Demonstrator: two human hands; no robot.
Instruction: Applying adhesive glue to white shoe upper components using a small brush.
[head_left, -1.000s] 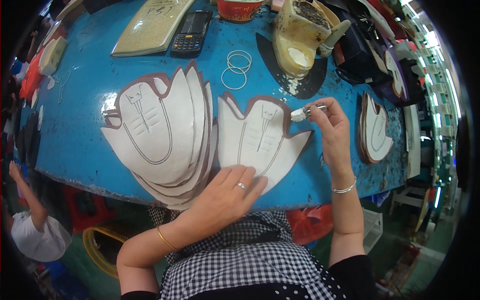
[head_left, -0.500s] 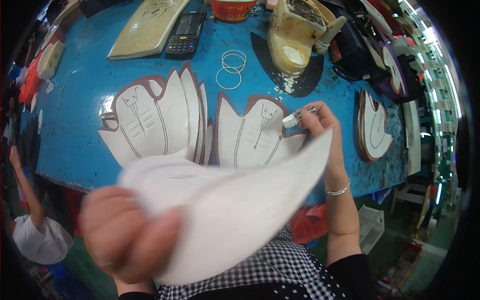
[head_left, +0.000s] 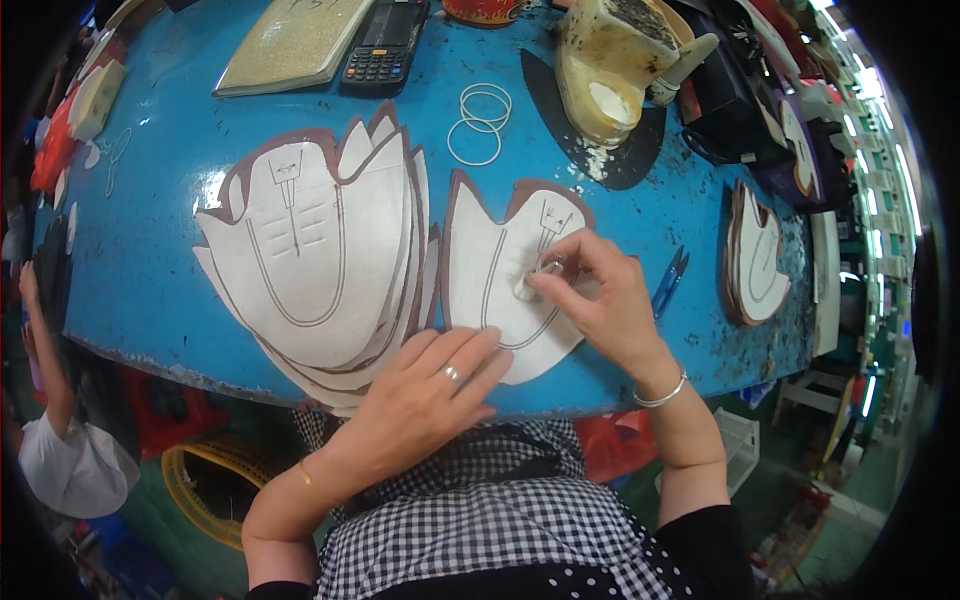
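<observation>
A white shoe-upper-shaped panel (head_left: 475,255) with brown edges and drawn lines lies on the blue table in front of me. My left hand (head_left: 430,395) rests on its lower left edge, fingers stretched out, holding nothing. Over the panel's middle, my right hand (head_left: 610,300) pinches a small metal clip (head_left: 553,266) that grips a white pad (head_left: 524,288). The pad appears to touch the panel at the drawn centre line. The fingers partly hide the clip. To the left lies a fanned stack of similar panels (head_left: 290,250), its top one marked alike.
Blue thread snips (head_left: 671,283) lie right of my right hand. Farther off are white rings (head_left: 478,140), a yellowed cut-open container (head_left: 605,85) with white crumbs, a handheld keypad device (head_left: 383,50) and a notebook (head_left: 290,45). Another panel stack (head_left: 755,255) stands right.
The loose white panel has left my left hand, which now lies flat at the front panel's edge. My right hand has moved left, bringing the pad over that panel. The blue snips have come into sight.
</observation>
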